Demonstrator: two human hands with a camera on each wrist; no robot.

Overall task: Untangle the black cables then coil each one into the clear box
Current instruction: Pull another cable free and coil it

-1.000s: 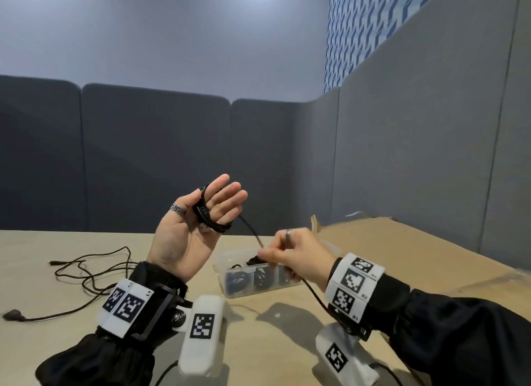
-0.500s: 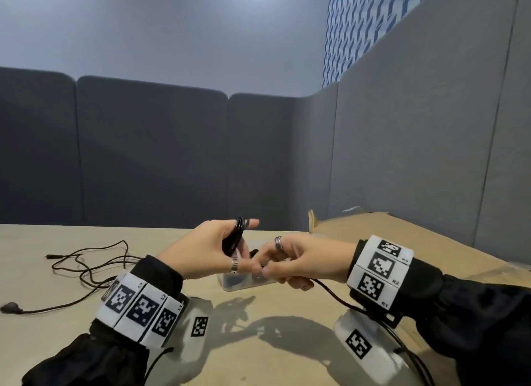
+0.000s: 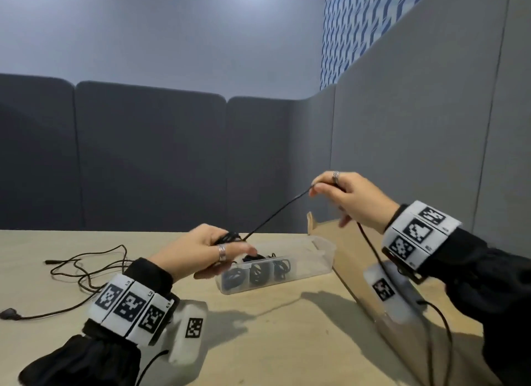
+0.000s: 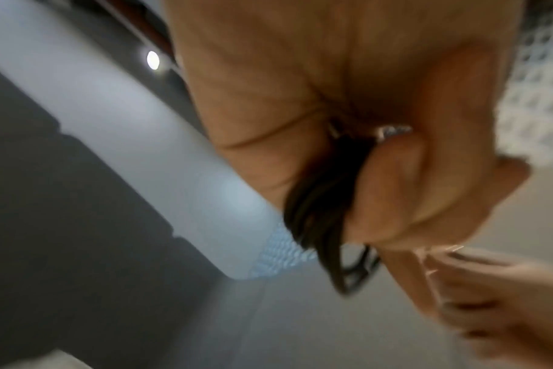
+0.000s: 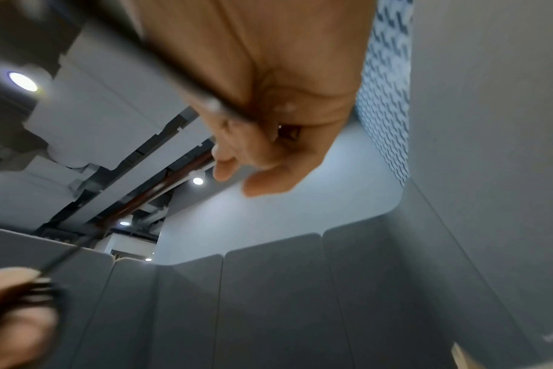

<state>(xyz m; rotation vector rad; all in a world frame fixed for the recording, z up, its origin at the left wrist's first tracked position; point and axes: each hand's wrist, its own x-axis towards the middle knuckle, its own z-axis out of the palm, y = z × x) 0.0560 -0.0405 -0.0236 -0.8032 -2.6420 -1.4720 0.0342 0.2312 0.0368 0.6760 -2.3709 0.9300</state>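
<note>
My left hand (image 3: 207,249) holds a small coil of black cable (image 3: 228,237) wound round its fingers, just left of and above the clear box (image 3: 321,259); the coil (image 4: 319,199) fills the blurred left wrist view. A taut strand (image 3: 275,216) runs up and right from the coil to my right hand (image 3: 330,185), which pinches it above the box. The slack end (image 3: 370,247) hangs below that hand. In the right wrist view the strand (image 5: 180,75) crosses the palm. Several coiled black cables (image 3: 255,272) lie in the box.
A loose tangle of black cable (image 3: 83,270) lies on the wooden table (image 3: 273,342) at the left, with a plug (image 3: 10,313) near the left edge. A cardboard piece (image 3: 353,259) stands right of the box. Grey partition panels (image 3: 149,161) enclose the table.
My right hand has risen up and to the right, pulling the strand taut from the coil. My left hand turned palm down and stayed by the box.
</note>
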